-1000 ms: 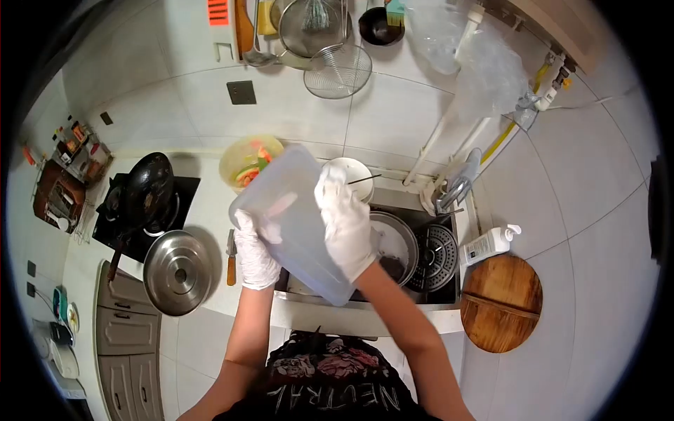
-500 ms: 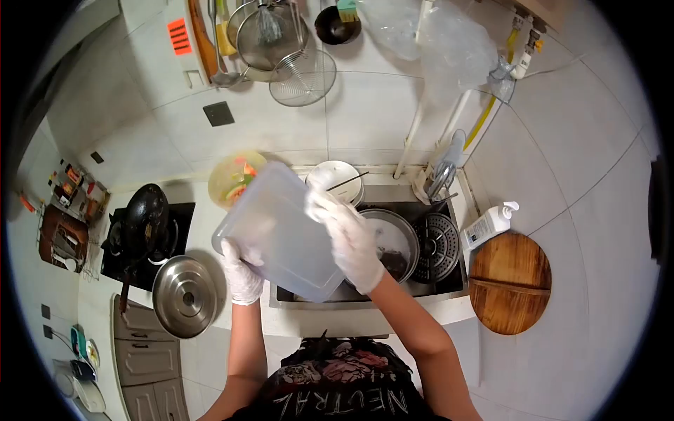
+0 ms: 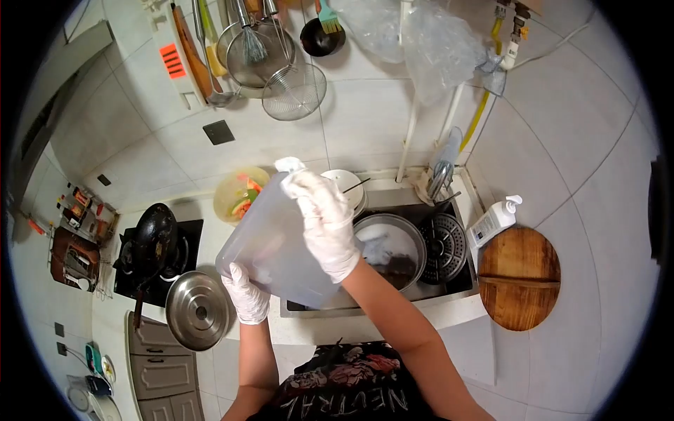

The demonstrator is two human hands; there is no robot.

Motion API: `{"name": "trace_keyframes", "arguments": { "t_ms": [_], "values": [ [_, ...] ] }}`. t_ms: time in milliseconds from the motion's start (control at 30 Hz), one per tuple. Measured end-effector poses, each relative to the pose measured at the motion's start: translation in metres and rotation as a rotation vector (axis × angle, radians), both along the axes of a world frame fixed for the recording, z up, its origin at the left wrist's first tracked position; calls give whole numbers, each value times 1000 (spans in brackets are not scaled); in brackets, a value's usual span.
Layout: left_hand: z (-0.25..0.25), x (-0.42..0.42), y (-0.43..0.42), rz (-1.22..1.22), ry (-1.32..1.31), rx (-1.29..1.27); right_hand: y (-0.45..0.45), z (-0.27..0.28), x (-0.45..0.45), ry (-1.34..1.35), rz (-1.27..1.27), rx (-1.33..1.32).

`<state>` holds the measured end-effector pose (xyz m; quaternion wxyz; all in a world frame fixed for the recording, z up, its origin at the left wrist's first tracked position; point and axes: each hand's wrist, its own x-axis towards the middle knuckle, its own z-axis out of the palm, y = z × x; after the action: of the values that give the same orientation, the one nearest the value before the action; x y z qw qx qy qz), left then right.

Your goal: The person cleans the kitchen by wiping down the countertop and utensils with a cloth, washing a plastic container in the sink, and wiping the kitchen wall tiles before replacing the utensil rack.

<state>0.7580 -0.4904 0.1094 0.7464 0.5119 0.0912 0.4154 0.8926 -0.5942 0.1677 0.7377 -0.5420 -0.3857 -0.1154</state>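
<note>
Where two white-gloved hands share one box, the left hand serves as the clamp and the right hand as the tool. The left fingers grip the lower left corner, the thumb laid across the near face; the right fingers are closed on a white cloth, which sticks out past their tips at the upper edge. The work appears to be wiping. For a good result, the supporting grip is best set firmly on the corner, since smooth plastic may slip in a glove; the cloth is best pressed flat and drawn in overlapping strokes, with extra care along the edge and at the rounded corners. The box is rectangular, translucent and pale blue-grey, hazy rather than clear. Whether it is wet cannot be told, nor what lies on its far side. It is held up at a tilt in front of the body, overlapping in this view the bench and the left part of the sink. Beyond its upper left stands a yellow bowl; to its right, a pot sits in the sink.
</note>
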Motion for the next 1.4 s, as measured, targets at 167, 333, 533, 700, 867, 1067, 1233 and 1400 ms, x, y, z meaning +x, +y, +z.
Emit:
{"name": "trace_keyframes", "arguments": {
  "t_ms": [167, 333, 533, 700, 867, 1067, 1233, 1400],
  "values": [
    [-5, 0, -4, -20, 1, -81, -8, -13, 5, -113, -58, -72],
    [-1, -3, 7, 1, -49, -193, -32, -50, 6, -228, -241, -366],
    [-13, 0, 18, 0, -74, -164, -49, -151, 20, 179, -308, -282],
    [-10, 26, 5, 120, -105, -105, -47, -135, 23, 627, -30, 199],
    [-64, 10, 59, 19, 202, 102, -84, -74, 48, 247, -187, -17],
    [25, 40, 5, -187, 414, 1056, -69, -34, 45, -435, 91, -357],
    [9, 59, 5, -496, 668, 580, -55, -38, 41, -606, -26, -523],
    [7, 57, -13, -307, 587, 678, -65, -49, 36, -633, -98, -421]
  ]
}}
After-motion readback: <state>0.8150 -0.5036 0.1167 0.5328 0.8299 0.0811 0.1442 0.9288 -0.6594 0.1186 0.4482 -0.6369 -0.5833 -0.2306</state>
